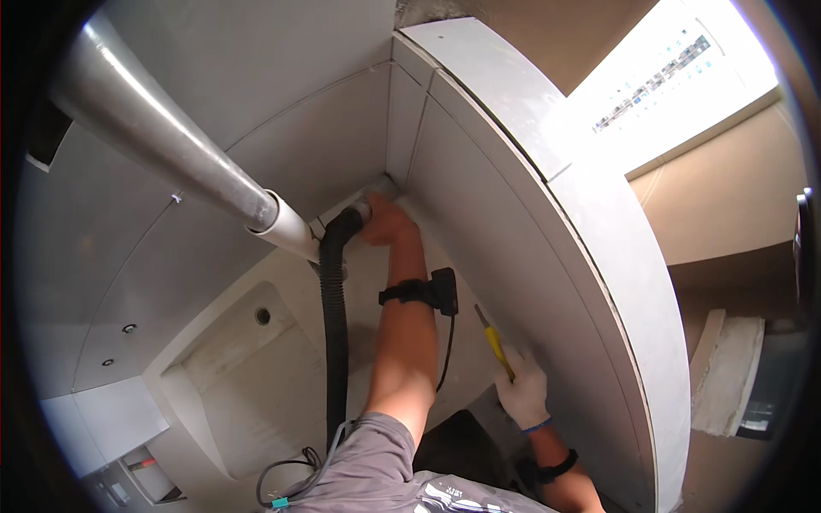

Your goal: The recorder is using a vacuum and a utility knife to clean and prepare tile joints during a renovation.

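My left hand (386,221) is closed round the end fitting (361,205) of a black corrugated hose (333,316), up near the inside corner where the grey panels meet the white moulded base. A black strap with a small box and cable circles that forearm. Just left of the hose, a long metal pipe (171,137) slopes down into a white pipe (295,235). Lower right, my right hand (522,392), in a white glove, holds a yellow-handled tool (498,346) with a thin metal tip, beside the right-hand panel (522,265).
A pale ledge (599,256) curves along the right panel, beyond it a bright window (684,85). The white base (248,393) has a round drain hole (262,315). At lower left is a small niche (154,474); loose cable (295,462) hangs by my body.
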{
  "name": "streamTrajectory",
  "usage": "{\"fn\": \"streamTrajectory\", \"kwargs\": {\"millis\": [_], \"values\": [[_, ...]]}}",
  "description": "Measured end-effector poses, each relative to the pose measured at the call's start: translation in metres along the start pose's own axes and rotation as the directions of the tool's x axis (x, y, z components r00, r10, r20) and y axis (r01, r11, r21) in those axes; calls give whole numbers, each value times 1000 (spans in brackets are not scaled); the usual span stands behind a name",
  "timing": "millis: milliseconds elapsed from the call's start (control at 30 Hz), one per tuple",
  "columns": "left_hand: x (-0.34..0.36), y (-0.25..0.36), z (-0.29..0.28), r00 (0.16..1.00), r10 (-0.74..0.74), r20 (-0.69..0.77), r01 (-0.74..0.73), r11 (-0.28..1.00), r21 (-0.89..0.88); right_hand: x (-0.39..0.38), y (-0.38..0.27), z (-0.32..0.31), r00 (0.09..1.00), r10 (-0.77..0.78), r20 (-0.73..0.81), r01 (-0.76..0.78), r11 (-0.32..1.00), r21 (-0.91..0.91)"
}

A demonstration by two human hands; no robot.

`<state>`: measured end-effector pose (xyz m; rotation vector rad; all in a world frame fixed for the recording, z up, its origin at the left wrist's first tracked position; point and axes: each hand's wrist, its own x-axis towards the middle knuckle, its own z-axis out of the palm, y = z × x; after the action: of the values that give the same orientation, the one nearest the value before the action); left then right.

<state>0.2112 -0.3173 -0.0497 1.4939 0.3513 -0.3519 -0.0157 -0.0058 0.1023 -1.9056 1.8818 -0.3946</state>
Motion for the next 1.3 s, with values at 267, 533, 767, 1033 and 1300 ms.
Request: {"fn": "streamTrajectory", "kwargs": {"millis": [267,533,767,1033,1300], "values": [[-31,-8,-50,962,-263,67,265,964,-22,-70,52,-17,994,99,-37,-100,994,-31],[-92,-28,-127,991,-60,123,62,998,-20,-104,95,-27,997,60,-57,-59,998,15],[-143,-31,-196,975,-181,130,180,984,15,-128,122,-47,995,47,-85,-41,997,63],[-183,-47,-247,947,-258,192,270,962,-37,-168,152,-57,989,120,-87,-113,990,89],[-198,-61,-323,891,-326,316,339,941,16,-187,176,-42,989,85,-121,-71,990,118]]}}
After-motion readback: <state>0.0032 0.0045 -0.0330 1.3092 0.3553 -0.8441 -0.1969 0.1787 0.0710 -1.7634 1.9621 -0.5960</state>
